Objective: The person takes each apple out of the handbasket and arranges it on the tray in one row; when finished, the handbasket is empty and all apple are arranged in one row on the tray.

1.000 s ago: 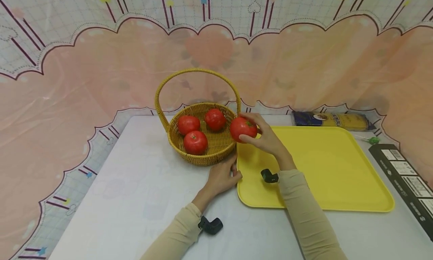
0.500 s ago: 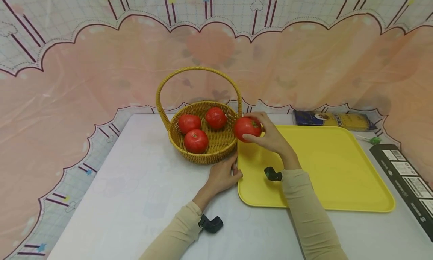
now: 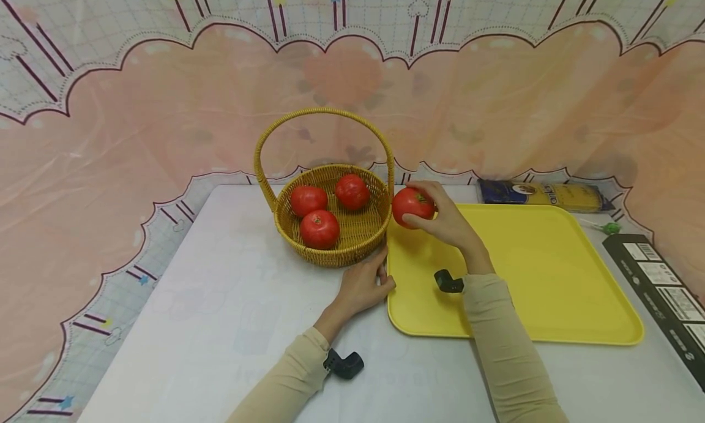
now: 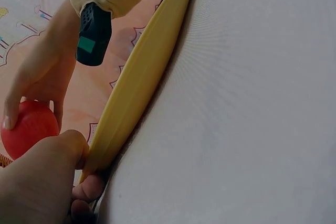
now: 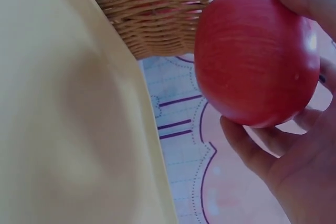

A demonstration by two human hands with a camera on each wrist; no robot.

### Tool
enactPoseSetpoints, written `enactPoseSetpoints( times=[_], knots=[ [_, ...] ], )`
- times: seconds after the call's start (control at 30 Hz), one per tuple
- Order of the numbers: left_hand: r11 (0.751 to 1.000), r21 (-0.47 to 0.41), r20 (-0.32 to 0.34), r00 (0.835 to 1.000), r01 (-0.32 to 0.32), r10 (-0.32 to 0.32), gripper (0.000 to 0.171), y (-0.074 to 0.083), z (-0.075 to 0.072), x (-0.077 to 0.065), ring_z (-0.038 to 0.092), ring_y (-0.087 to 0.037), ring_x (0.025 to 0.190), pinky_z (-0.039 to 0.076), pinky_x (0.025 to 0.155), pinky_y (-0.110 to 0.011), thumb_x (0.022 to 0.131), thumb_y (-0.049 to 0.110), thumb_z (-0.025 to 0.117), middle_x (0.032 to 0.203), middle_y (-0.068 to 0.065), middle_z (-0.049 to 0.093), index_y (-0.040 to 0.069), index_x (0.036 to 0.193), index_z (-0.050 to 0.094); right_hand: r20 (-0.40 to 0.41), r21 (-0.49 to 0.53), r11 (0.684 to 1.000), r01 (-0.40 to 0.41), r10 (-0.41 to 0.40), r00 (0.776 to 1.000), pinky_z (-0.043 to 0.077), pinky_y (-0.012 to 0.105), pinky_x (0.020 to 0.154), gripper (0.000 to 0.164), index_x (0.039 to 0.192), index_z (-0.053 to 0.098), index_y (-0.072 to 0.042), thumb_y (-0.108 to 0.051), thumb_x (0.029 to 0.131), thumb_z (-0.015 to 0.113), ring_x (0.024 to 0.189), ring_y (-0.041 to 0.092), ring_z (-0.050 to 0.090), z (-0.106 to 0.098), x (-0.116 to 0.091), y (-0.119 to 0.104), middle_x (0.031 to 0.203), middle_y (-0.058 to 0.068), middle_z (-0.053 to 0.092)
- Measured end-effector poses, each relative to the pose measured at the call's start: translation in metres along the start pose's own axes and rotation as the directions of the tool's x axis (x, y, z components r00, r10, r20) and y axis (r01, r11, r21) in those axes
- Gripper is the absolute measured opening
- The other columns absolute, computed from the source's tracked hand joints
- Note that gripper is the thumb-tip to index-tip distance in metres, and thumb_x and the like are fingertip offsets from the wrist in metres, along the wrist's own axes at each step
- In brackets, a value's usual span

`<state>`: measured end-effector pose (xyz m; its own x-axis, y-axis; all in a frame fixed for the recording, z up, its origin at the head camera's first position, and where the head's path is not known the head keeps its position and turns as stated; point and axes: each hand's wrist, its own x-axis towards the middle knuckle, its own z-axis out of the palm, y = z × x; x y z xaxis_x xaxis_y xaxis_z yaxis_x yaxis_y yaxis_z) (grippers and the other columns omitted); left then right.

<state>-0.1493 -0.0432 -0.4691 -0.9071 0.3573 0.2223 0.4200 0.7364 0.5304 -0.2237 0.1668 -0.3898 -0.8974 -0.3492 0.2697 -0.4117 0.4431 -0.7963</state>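
My right hand (image 3: 450, 224) holds a red tomato (image 3: 410, 209) above the left end of a yellow tray (image 3: 551, 276). In the right wrist view its thumb and fingers curl round the tomato (image 5: 254, 59), which is clear of the tray. At the tray's left edge my left hand (image 3: 360, 287) pinches the rim, with thumb above and fingers below in the left wrist view. Left of the tray stands a yellow wicker basket (image 3: 330, 261) with a tall arched handle. Inside it lie three more tomatoes, one at the front (image 3: 319, 230).
Behind the tray lies a bag of pasta (image 3: 542, 194). A green lollipop (image 3: 610, 228) and a long black box (image 3: 658, 294) with white labels are on its right. The white table (image 3: 220, 325) meets a printed cloth backdrop (image 3: 468, 117) at the back.
The right hand has moved a little to the right with the tomato, away from the basket rim and over the tray. My left hand keeps its place at the tray's edge.
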Motion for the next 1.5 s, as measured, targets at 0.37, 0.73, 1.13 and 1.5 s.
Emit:
enactPoseSetpoints(
  times=[0.37, 0.73, 1.13, 1.5],
  knots=[
    [1.0, 0.011, 0.008, 1.0, 0.007, -0.007, 0.067, 0.002, -0.002, 0.0, 0.04, -0.002, 0.053, 0.031, 0.049, -0.019, 0.078, 0.026, 0.057, 0.067, 0.013, 0.054, 0.009, 0.142, 0.044, 0.013, -0.007, 1.0, -0.014, 0.014, 1.0, 0.037, 0.053, 0.102, 0.06, 0.136, 0.047, -0.025, -0.028, 0.082, 0.071, 0.124, 0.028, 0.045, -0.002, 0.0, 0.008, 0.141, 0.002, 0.04],
    [1.0, 0.005, -0.001, 1.0, 0.0, 0.0, 0.066, 0.001, -0.002, 0.0, 0.039, -0.002, 0.052, 0.03, 0.049, -0.019, 0.079, 0.026, 0.058, 0.067, 0.013, 0.055, 0.008, 0.141, 0.045, 0.075, -0.078, 0.988, -0.133, 0.138, 0.988, 0.037, 0.054, 0.103, 0.065, 0.14, 0.043, -0.022, -0.037, 0.082, 0.069, 0.124, 0.032, 0.043, -0.007, -0.001, 0.013, 0.142, 0.01, 0.038],
    [1.0, -0.001, -0.004, 1.0, -0.003, 0.003, 0.066, 0.0, -0.001, 0.0, 0.039, -0.002, 0.052, 0.031, 0.049, -0.019, 0.079, 0.026, 0.058, 0.066, 0.013, 0.055, 0.008, 0.141, 0.044, 0.139, -0.098, 0.976, -0.193, 0.206, 0.969, 0.035, 0.053, 0.104, 0.069, 0.142, 0.04, -0.023, -0.043, 0.082, 0.067, 0.125, 0.032, 0.042, -0.009, -0.003, 0.023, 0.141, 0.011, 0.04],
    [1.0, 0.004, 0.002, 1.0, 0.009, -0.009, 0.067, -0.001, 0.001, 0.0, 0.043, -0.003, 0.056, 0.033, 0.05, -0.019, 0.078, 0.027, 0.057, 0.068, 0.014, 0.054, 0.009, 0.141, 0.044, 0.152, -0.106, 0.975, -0.197, 0.211, 0.966, 0.035, 0.053, 0.104, 0.067, 0.142, 0.04, -0.02, -0.038, 0.083, 0.067, 0.125, 0.032, 0.042, -0.008, -0.004, 0.031, 0.141, 0.012, 0.04]
  ],
)
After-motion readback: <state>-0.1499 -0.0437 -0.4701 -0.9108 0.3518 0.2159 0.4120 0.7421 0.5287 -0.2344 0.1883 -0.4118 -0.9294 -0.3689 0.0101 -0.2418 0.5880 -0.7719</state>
